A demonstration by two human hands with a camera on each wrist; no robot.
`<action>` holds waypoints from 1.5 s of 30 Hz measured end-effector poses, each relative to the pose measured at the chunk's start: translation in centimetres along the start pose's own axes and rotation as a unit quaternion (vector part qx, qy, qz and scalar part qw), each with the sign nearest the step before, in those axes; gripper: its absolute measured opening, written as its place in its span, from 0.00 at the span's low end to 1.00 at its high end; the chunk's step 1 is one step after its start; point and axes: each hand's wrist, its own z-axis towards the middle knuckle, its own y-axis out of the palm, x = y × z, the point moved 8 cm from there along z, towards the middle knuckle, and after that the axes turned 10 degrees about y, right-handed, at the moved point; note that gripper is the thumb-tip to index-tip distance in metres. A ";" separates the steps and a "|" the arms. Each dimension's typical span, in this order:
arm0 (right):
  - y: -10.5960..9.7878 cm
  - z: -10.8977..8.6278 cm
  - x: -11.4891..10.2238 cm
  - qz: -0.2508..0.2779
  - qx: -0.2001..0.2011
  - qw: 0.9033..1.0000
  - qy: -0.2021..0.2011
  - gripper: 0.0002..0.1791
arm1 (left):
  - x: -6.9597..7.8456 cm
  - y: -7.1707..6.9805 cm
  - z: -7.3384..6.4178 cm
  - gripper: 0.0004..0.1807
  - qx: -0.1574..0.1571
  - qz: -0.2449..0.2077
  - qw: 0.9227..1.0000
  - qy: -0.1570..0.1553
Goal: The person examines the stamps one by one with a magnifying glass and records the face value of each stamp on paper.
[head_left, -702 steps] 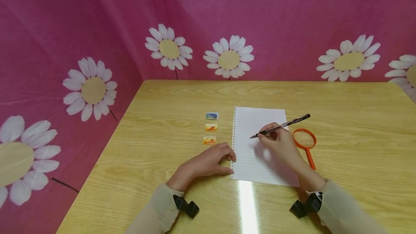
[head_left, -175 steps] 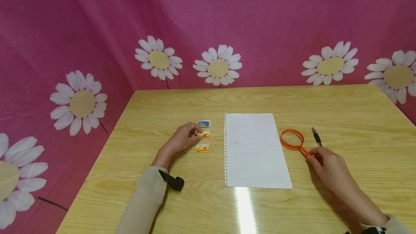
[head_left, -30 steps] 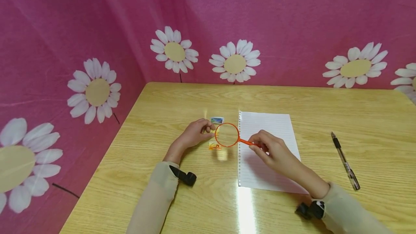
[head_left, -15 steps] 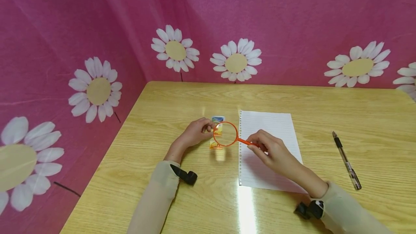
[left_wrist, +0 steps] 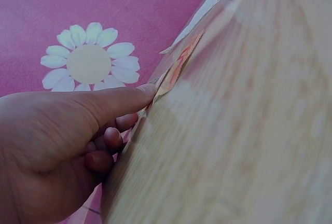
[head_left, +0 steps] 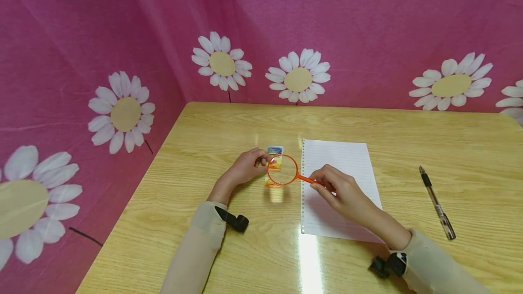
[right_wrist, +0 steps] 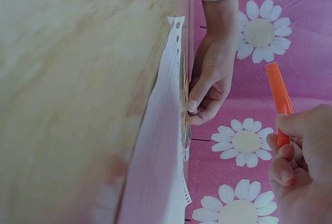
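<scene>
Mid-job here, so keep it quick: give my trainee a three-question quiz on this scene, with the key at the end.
1. Which hand holds the magnifying glass?
2. True or false: the pen lies apart from the lined paper.
3. What is the main colour of the small card farthest from the person? A) red B) blue C) black

Key: 1. The right hand. 2. True. 3. B.

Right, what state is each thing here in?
Left hand: fingers curled, thumb at middle card's edge
Right hand: gripping magnifier
Magnifier: held up over middle card
Blue card: picture side up
Bottom card: picture side up, partly behind magnifier
Paper: loose sheet, partly under right hand
Pen: lying uncapped
</scene>
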 end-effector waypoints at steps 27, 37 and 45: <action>-0.1 -0.2 0.0 0.005 0.003 1.000 0.002 0.17 | 0.2 0.2 0.1 0.06 -0.005 0.002 1.000 -0.004; -0.2 -0.2 -0.1 0.007 0.004 1.000 0.000 0.16 | 0.2 0.1 0.0 0.06 -0.003 0.003 1.000 -0.001; -0.3 -0.3 0.0 0.010 0.001 1.000 0.006 0.16 | 0.1 0.1 0.0 0.06 0.000 -0.011 1.000 0.002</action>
